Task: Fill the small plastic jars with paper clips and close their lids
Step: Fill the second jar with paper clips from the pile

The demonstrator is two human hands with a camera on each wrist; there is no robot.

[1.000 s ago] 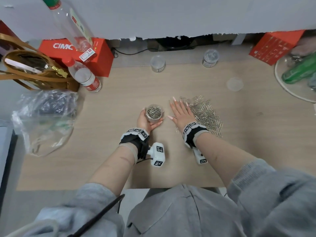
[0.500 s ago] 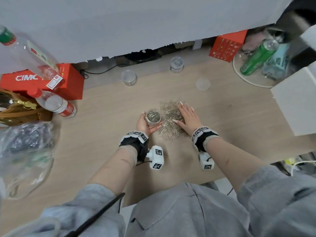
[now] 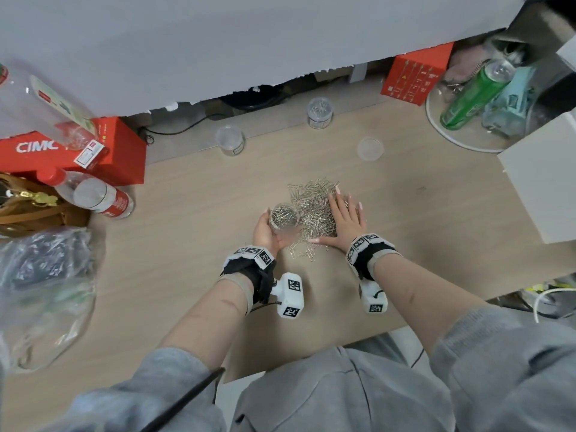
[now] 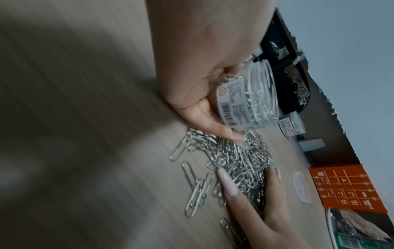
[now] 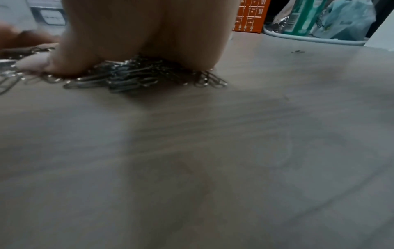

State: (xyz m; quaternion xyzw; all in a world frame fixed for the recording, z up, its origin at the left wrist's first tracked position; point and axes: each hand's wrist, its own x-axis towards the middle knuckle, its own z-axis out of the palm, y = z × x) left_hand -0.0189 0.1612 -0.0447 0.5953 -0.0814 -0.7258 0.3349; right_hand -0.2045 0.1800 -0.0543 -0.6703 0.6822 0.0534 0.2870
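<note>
Jar, lidless w/ paper clips inside, sits at frame center, gripped by left hand. Right hand lies flat, fingers straight, on clip pile just right of it. 2 more jars upper center; loose lid nr them.

1. The table has a pale, matt wood-grain top, probably laminate, though blur hides the detail.
2. The paper clips are bright, shiny metal wire.
3. The jar is clear, glossy plastic with a printed paper label.
4. The loose lid looks like translucent plastic.
5. The red box is smooth printed cardboard.
6. The sleeves are soft grey cloth.
</note>
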